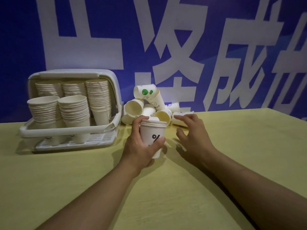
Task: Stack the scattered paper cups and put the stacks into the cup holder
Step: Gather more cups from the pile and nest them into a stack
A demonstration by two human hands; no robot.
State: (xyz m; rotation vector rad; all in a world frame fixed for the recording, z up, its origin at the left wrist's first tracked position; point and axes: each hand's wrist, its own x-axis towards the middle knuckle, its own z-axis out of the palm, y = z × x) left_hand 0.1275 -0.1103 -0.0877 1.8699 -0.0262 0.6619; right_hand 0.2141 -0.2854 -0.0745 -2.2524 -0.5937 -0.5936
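Head view: five stacks (74,112) in holder (69,130).

My left grip (142,143) covers much of the small stack of cups (153,135) it holds, so I cannot count the nested rims or read the print under the % mark. My right grip (191,130) hides part of a cup (178,119) in the pile (149,107) at the bench's far edge. The cup holder (73,103) front wall hides its stacks' bases. Both my forearms are cut off by the bottom edge.
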